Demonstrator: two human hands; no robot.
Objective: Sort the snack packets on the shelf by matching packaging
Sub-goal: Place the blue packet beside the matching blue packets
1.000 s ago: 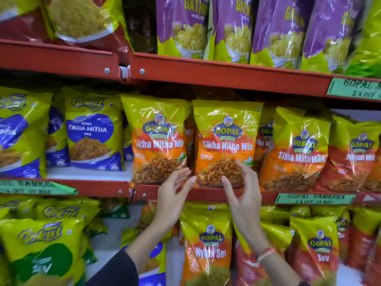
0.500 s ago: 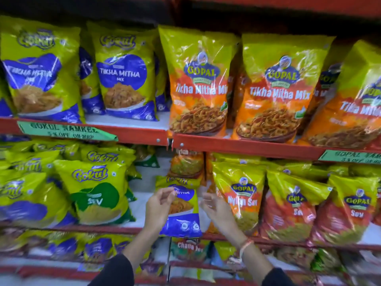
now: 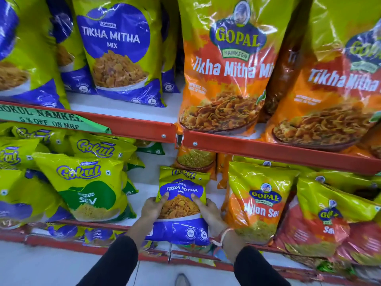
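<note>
A small yellow-green and blue Gokul Tikha Mitha Mix packet stands upright on the lower shelf, between Gokul Sev packets and Gopal packets. My left hand grips its left edge, thumb on the front. Its right edge is held the same way by my right hand. On the shelf above stand large blue Gokul Tikha Mitha Mix packets at left and orange Gopal Tikha Mitha Mix packets at right.
Left of the held packet leans a green Gokul Sev packet; right of it an orange Gopal Nylon Sev packet and red Gopal Sev packets. Red shelf rails run across. A green offer label hangs at upper left.
The view dropped from the middle shelf to the lower one. Both hands came down from the large Gopal packet, reached in open, and now grip the small Gokul Tikha Mitha Mix packet.
</note>
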